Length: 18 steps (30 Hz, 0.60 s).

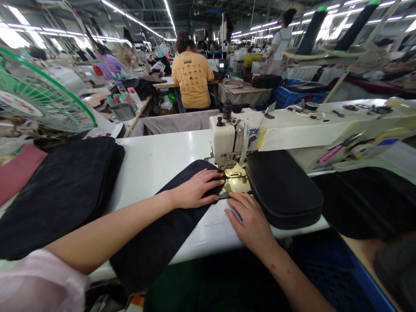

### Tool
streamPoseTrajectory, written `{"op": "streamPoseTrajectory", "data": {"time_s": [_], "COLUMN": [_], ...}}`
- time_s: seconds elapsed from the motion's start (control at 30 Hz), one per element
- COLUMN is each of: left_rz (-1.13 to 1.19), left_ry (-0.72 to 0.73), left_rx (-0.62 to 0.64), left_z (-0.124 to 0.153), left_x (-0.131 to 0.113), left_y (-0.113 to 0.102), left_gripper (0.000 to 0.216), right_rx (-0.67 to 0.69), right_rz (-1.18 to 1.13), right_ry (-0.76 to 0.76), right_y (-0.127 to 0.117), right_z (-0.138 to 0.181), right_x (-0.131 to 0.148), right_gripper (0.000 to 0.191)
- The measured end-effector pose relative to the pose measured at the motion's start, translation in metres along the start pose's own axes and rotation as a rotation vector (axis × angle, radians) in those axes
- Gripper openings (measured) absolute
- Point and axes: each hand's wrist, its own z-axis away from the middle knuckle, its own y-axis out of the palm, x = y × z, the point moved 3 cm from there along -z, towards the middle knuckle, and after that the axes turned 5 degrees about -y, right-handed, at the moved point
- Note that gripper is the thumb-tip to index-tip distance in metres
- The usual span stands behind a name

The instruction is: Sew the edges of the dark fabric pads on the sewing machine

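A long strip of dark fabric [162,229] runs from the table's front edge up to the sewing machine's needle area [232,171]. My left hand [196,188] lies flat on the strip with fingers stretched toward the presser foot. My right hand [248,216] rests on the white table just in front of the brass needle plate [238,184], fingers extended, fingertips touching the strip's near edge. The cream sewing machine [292,130] stands at the right. Neither hand grips anything.
A stack of dark fabric pieces [61,190] lies at the left on the white table [152,160]. A black padded piece [282,190] sits under the machine arm. A green-rimmed fan [39,95] stands far left. Other workers, one in a yellow shirt [192,78], sit beyond.
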Motion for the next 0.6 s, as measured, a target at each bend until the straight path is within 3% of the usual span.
{"op": "streamPoseTrajectory", "data": {"time_s": [0.17, 0.33, 0.5, 0.6], "left_rz": [0.019, 0.056, 0.027, -0.040], "left_ry": [0.151, 0.153, 0.102, -0.029], "left_rx": [0.069, 0.067, 0.048, 0.039], "left_z": [0.001, 0.002, 0.001, 0.001], "left_x": [0.011, 0.016, 0.017, 0.006], "left_y": [-0.004, -0.002, 0.000, 0.008], "left_gripper": [0.045, 0.047, 0.046, 0.045], "right_rx": [0.002, -0.004, 0.007, 0.011], "right_rz": [0.010, 0.006, 0.002, -0.002], "right_ry": [0.001, 0.018, 0.020, 0.021], "right_y": [-0.001, 0.000, 0.001, 0.001], "right_z": [-0.001, 0.000, 0.001, 0.001], "right_x": [0.001, 0.000, -0.001, -0.001], "right_gripper": [0.020, 0.020, 0.020, 0.021]}}
